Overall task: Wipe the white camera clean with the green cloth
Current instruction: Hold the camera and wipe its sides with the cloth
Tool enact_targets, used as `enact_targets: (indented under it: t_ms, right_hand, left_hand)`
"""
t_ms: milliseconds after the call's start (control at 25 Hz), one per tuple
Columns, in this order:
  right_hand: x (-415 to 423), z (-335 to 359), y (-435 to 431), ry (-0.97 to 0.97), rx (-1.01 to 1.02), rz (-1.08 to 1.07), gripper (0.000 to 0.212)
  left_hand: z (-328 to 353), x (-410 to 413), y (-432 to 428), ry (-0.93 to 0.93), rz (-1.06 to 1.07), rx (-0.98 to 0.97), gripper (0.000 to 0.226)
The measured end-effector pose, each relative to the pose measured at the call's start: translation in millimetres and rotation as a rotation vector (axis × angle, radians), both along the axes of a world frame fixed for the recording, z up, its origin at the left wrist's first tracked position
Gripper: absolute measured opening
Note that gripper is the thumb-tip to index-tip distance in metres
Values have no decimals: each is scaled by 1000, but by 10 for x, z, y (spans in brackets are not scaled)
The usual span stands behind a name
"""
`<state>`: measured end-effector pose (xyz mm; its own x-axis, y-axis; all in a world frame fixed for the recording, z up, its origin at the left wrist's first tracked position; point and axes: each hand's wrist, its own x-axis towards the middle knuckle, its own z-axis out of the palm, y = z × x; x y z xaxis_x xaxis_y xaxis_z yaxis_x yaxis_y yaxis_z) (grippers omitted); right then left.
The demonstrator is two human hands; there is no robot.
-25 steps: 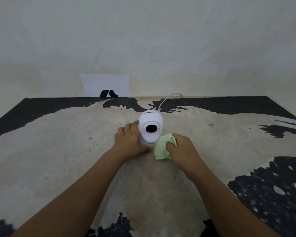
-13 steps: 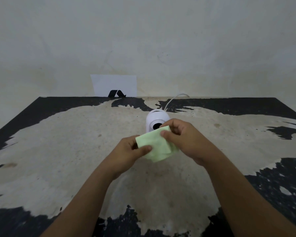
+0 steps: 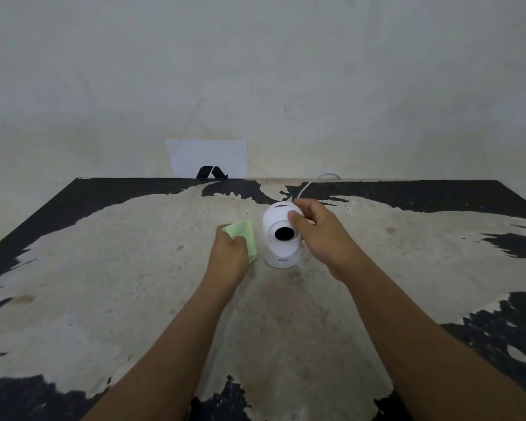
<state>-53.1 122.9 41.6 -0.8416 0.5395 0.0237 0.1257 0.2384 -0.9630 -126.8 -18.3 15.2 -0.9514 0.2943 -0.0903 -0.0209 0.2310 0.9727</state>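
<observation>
While right hand (image 3: 319, 235) fingers grip white camera (image 3: 281, 238) head, left hand (image 3: 230, 259) clutches green cloth (image 3: 243, 232) just beside.

View: single head-worn wide-angle camera | Position: above the near edge of the worn table (image 3: 104, 299) | Facing: forward and down toward the wall (image 3: 255, 71) | Range: close, forearms enter from bottom edge | Frame centre: white camera (image 3: 281, 238) | Shared coverage: none, one view only

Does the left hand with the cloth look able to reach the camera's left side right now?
Probably yes: the left hand holds the green cloth just beside the white camera, with only bare table between them.
</observation>
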Motion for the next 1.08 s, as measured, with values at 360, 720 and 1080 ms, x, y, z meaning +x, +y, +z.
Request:
enact_targets:
  t_ms: [360, 720, 1080]
  right_hand:
    - [-23, -100, -36, 53, -38, -34, 33]
    - [-19, -110, -37, 73, -78, -27, 24]
    - [-16, -139, -32, 84, -74, -20, 25]
  left_hand:
    - [-169, 164, 228, 248, -288, -68, 47]
    - [10, 63, 277, 280, -283, -105, 46]
    - [97, 160, 247, 349, -295, -78, 55]
